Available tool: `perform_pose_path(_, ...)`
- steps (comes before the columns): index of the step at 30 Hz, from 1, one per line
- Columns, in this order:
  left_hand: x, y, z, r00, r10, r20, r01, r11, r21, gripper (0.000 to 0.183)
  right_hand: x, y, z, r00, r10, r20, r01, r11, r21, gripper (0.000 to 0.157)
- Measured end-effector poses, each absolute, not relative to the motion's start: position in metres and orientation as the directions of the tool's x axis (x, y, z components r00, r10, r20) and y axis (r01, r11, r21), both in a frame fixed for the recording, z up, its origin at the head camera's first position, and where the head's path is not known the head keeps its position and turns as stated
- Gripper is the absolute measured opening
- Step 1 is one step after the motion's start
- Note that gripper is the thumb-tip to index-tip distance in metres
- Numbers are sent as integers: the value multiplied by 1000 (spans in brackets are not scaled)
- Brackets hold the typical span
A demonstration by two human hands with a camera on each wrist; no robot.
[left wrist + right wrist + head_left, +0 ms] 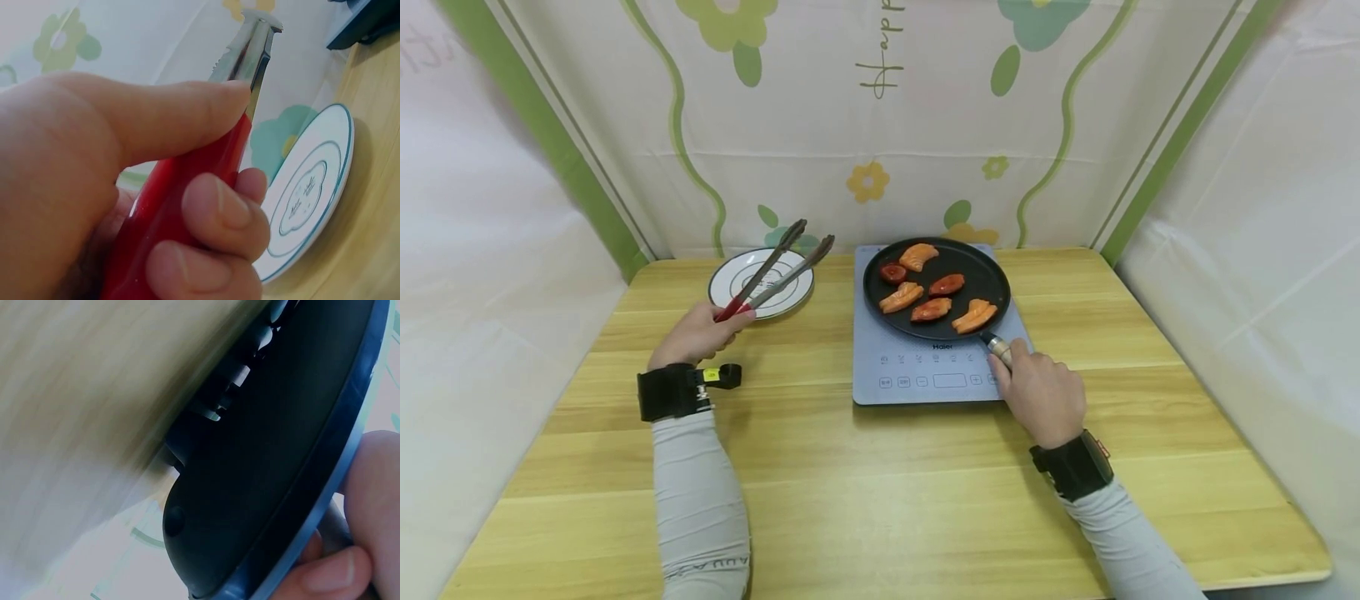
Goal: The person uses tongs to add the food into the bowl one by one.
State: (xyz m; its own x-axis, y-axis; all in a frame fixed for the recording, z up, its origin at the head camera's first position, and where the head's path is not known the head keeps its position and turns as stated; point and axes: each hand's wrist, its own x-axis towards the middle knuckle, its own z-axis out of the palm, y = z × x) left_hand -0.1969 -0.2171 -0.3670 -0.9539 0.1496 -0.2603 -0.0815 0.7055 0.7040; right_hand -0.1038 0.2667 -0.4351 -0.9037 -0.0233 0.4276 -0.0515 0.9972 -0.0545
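My left hand point(696, 335) grips tongs point(767, 267) by their red handles. The metal arms stand apart and overlap a white plate point(722, 283) with dark rings in the head view. Thumb and curled fingers wrap the red grip point(181, 200) in the left wrist view. My right hand point(1047, 396) holds the handle point(998, 346) of a round black frying pan point(977, 275). In the pan lie orange salmon-like pieces point(974, 317) and darker red glazed pieces point(947, 284). Nothing is between the tong tips.
Under the pan is a light grey induction cooktop point(880, 371), its control panel facing me. Its dark underside point(262, 450) fills much of the right wrist view. All stands on a wooden table point(820, 500), with a flower-printed curtain point(925, 133) behind and white sheets at the sides.
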Motion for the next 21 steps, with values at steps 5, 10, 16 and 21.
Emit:
perform_pose_path(5,-196,-225,-369,-956,125,-266,-95,725,682,58,-104,267,-435,-903,-24,429,-54,997,-58,43)
perform_pose_path(10,-195,-230,-371,-955,117,-274,-109,718,687,59,-104,267,-435,-905,-22,425,-53,997,-60,43)
perform_pose_path(16,-195,-235,-374,-948,99,-303,-146,709,690,63,-104,267,-435,-908,-19,419,-49,997,-61,43)
perform_pose_path(21,-196,-238,-378,-944,91,-317,-159,717,679,64,-104,267,-435,-908,-20,418,-48,997,-57,43)
